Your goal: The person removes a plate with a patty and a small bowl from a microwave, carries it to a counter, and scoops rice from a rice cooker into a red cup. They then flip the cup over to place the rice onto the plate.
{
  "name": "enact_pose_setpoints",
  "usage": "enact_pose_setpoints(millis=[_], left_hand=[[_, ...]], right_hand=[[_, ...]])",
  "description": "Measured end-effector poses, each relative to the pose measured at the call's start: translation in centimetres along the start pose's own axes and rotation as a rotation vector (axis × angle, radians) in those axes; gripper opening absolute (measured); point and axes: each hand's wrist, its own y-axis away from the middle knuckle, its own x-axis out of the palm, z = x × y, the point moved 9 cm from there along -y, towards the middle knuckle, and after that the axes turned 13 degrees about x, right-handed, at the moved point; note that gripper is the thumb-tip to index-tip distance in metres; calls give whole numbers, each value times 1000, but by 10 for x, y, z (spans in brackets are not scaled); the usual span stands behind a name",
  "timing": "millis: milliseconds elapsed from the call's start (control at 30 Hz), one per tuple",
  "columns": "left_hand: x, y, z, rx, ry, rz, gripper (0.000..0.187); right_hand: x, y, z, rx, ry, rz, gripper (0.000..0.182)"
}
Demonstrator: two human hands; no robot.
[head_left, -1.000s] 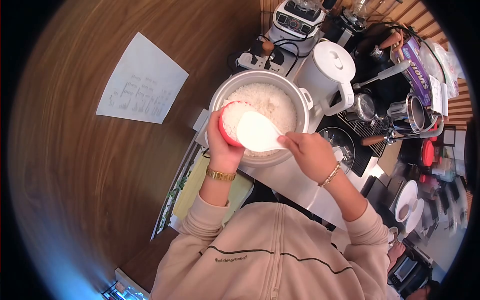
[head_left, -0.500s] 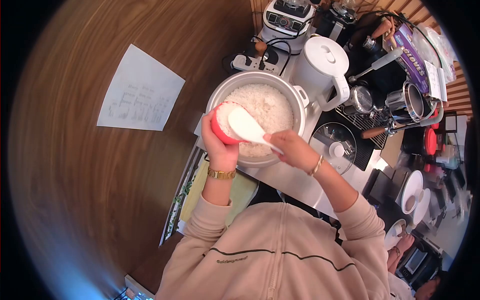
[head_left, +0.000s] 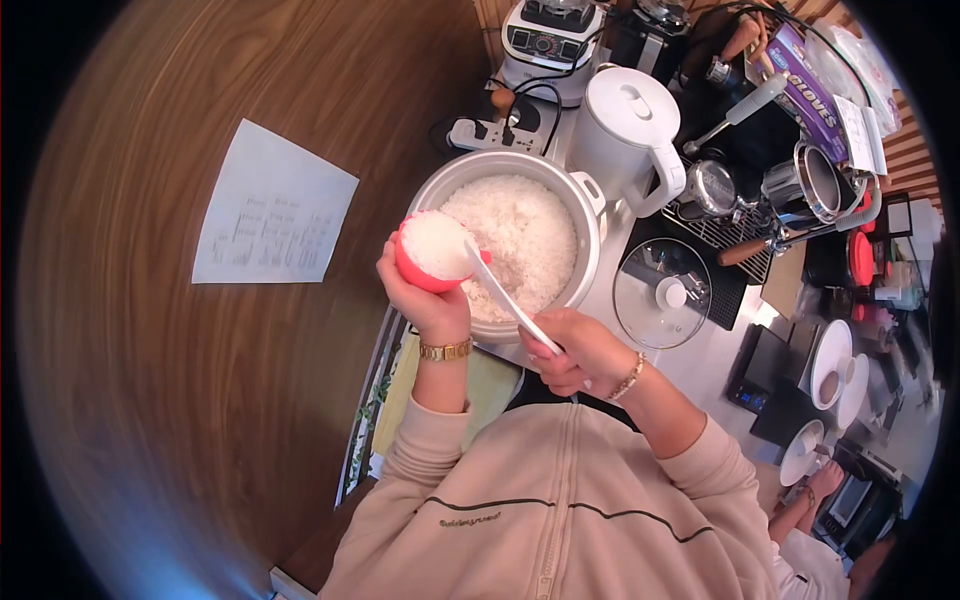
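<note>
My left hand (head_left: pixel 423 297) is wrapped round a small red cup (head_left: pixel 420 276) filled with white rice (head_left: pixel 436 245), at the left rim of the rice pot. In my right hand (head_left: pixel 580 352) is a white rice paddle (head_left: pixel 505 300), gripped by its handle. The paddle is turned edge-on, its tip beside the cup's right rim. Below both hands stands the wide, pale rice pot (head_left: pixel 588 262), with a thick layer of cooked rice (head_left: pixel 530 225) inside. A hollow shows in the rice near the paddle.
A white kettle (head_left: pixel 625 125) and a blender (head_left: pixel 548 48) stand behind the pot. Right of it lies a glass lid (head_left: pixel 645 310). A portafilter (head_left: pixel 740 250), metal jug (head_left: pixel 805 185) and glove box (head_left: pixel 805 95) sit farther right. Another person's hand (head_left: pixel 825 480) is near plates at lower right.
The paddle has come off the top of the cup and turned edge-on, moving right and down with my right hand. The cup has shifted slightly left, its rice now smooth-topped.
</note>
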Motion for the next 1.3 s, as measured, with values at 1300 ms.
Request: enact_pose_setpoints(millis=[1300], left_hand=[[3,17,-54,-306,413,469,73]], right_hand=[[0,2,55,-622,1700,-1479,13]])
